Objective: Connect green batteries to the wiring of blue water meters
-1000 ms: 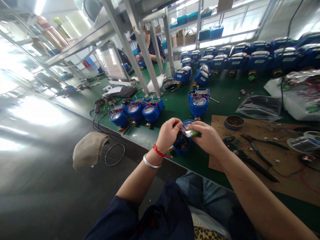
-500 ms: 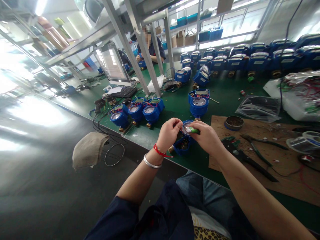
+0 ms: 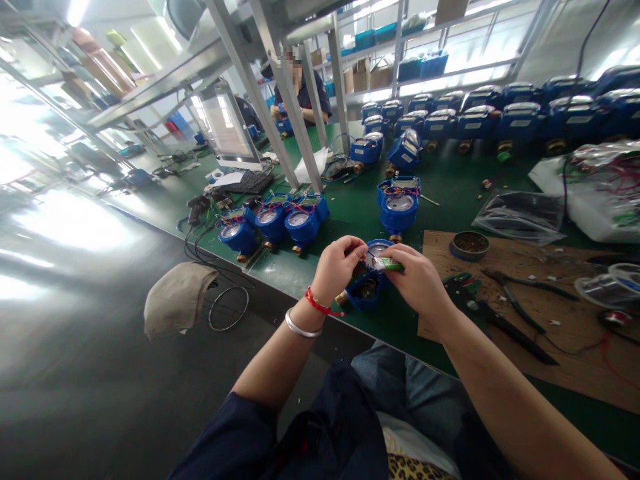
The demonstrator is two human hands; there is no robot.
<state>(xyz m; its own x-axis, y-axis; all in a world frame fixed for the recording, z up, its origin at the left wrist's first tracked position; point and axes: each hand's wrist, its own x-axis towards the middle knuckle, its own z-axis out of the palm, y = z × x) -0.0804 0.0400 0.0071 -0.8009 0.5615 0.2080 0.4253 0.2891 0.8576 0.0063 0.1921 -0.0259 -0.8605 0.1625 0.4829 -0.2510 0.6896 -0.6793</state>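
Three blue water meters stand side by side on the green bench, dials up and thin wires spilling over their tops. Past them, across the bench, a co-worker sits behind the metal posts. My left hand comes next, a red cord bracelet and a silver bangle at its wrist. Its fingers are curled in, thumb and forefinger pinched together; whatever lies between the tips is too small to tell.

The meter I am working at sits near the bench edge, under and between my hands, its dial toward the back and its brass end pointing left. Over it I grip a slim green thing with a pale tip, apparently a lighter, in my right hand, thumb and fingers closed around it. Its green side bears a small mark I cannot read. Another wired meter stands just behind.

Further right, a cardboard sheet carries a round tin, a green-headed hand tool, pliers and a spool. Behind these, rows of meters wear white labels, their print too small to read.
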